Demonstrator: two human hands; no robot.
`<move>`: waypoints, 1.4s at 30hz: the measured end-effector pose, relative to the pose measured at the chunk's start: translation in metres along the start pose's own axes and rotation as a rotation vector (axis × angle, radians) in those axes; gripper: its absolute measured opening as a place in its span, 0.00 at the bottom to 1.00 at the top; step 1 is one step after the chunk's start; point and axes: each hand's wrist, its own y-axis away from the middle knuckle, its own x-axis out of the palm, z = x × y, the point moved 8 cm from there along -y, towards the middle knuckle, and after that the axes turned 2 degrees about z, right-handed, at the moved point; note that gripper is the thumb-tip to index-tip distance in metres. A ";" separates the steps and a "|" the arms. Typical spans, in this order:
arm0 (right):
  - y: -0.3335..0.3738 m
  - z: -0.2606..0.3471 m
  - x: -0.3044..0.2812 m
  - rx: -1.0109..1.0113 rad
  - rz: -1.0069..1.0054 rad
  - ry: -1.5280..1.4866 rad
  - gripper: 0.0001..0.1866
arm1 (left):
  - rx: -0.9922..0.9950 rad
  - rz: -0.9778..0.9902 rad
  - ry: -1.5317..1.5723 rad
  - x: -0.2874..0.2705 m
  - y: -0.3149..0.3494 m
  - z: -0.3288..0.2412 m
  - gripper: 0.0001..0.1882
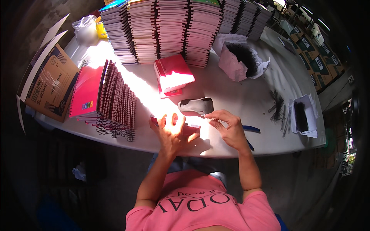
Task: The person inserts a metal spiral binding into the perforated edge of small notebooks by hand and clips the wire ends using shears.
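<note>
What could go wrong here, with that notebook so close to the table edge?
The left hand presses a red notebook right at the table edge; a slip might drop it to the floor. The right hand pinches a thin wire coil, which looks easy to bend or snag. The leaning stack of bound notebooks on the left also overhangs the edge and might slide off.

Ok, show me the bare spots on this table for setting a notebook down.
Free: the table between the crumpled paper bag and the loose spiral coils; also the far right corner. Crowded: the back row of notebook stacks, the left spiral-bound pile, and around both hands.
</note>
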 end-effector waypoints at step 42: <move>-0.030 -0.041 0.048 0.077 0.477 -0.512 0.08 | -0.079 0.154 0.196 -0.007 0.004 0.024 0.30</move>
